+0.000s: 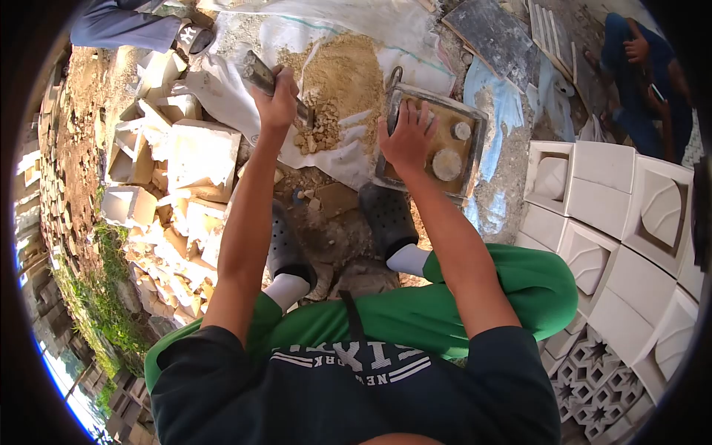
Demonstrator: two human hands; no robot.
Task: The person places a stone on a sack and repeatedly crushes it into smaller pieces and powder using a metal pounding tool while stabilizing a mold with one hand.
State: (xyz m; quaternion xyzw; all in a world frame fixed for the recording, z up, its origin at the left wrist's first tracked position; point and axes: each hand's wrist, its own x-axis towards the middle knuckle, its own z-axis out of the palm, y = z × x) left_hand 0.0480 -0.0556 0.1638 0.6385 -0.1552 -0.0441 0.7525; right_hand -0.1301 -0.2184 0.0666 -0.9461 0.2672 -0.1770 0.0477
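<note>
My left hand (276, 100) is wrapped round a flat, mortar-coated bar (257, 74), tilted over a heap of sandy material (341, 70) on white sacking. My right hand (406, 139) lies with its fingers spread on the left part of a dark-rimmed rectangular mould (478, 137). What is under its palm is hidden. Inside the mould, brown material surrounds a small round piece (461, 130) and a larger round piece (447, 165), both right of my right hand.
Broken pale blocks (200, 159) are piled at left. Cast square blocks (601, 178) and star-patterned blocks (597, 382) stand at right. A seated person (645, 81) is at upper right; another person's leg (126, 28) shows at upper left. My shoes (387, 215) are below the mould.
</note>
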